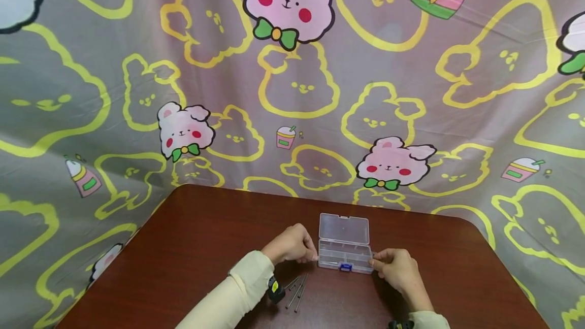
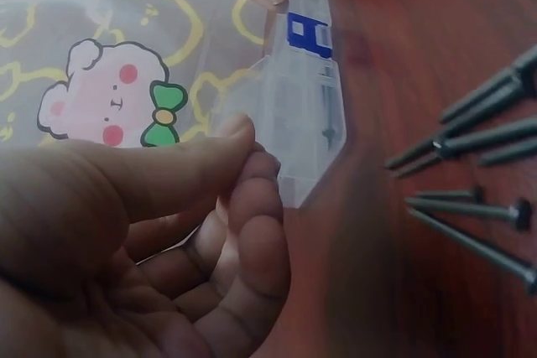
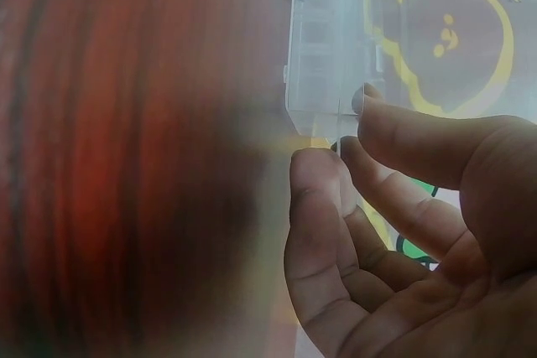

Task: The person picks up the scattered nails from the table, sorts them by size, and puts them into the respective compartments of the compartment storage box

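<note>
A clear plastic compartment box with a blue latch stands on the table, its lid raised at the back. My left hand is at the box's left end, thumb and curled index fingertip pinching near its front corner. At the opposite end, my right hand grips the right edge between thumb and fingers. One screw lies in the front compartment, along the latch side. Several long metal screws are strewn on the table in front of my left hand.
The brown wooden table has rounded far corners. Behind it and at both sides hangs a curtain printed with cartoon rabbits. A wrist camera on my left sleeve sits close beside the loose screws.
</note>
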`<state>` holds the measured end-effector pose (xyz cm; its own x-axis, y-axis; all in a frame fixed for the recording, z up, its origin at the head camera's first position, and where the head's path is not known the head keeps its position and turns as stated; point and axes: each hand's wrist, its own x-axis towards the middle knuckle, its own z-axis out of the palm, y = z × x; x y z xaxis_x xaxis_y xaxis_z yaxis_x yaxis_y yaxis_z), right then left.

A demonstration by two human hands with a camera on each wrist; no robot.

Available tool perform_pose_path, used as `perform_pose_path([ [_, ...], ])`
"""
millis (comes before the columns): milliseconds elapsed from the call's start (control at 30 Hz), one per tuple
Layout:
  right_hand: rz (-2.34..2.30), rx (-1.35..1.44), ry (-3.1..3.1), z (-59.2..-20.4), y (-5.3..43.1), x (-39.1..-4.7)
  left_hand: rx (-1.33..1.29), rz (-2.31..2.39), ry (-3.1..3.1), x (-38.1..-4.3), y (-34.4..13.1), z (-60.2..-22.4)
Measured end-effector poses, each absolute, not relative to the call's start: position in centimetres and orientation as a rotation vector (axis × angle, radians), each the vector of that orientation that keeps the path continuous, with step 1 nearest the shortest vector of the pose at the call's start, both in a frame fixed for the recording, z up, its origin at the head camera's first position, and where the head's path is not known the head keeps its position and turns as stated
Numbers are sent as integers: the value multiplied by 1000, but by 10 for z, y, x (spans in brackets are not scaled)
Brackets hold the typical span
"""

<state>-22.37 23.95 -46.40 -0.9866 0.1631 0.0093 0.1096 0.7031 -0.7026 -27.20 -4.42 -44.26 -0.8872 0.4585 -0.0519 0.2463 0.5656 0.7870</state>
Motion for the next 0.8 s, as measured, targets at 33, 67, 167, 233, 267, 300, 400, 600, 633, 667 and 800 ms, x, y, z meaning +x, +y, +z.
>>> perform_pose_path([
  [33, 1159, -224, -2832, -464, 240, -224, 589, 1221, 2548, -271, -46, -443],
  [67, 1155, -226, -2831, -464, 240, -224, 590, 1218, 2544, -270, -48, -443],
  [167, 1149, -228, -2828, -465, 240, -224, 591, 1229, 2534, -268, -53, -443],
  [233, 1146, -222, -2828, -465, 240, -224, 592, 1234, 2530, -267, -56, -444],
  [267, 1147, -226, -2829, -465, 240, -224, 591, 1239, 2526, -266, -57, -444],
  [300, 1145, -226, -2831, -465, 240, -224, 592, 1251, 2521, -266, -59, -445],
  [400, 1139, -232, -2832, -466, 241, -224, 583, 1285, 2496, -262, -63, -446],
  [600, 1147, -223, -2833, -466, 241, -225, 542, 1315, 2461, -255, -70, -450],
  [633, 1149, -227, -2832, -466, 241, -225, 539, 1318, 2458, -254, -71, -450],
  [667, 1148, -230, -2831, -466, 240, -224, 541, 1317, 2460, -254, -72, -450],
  [800, 1145, -221, -2828, -466, 241, -224, 539, 1325, 2462, -251, -79, -452],
])
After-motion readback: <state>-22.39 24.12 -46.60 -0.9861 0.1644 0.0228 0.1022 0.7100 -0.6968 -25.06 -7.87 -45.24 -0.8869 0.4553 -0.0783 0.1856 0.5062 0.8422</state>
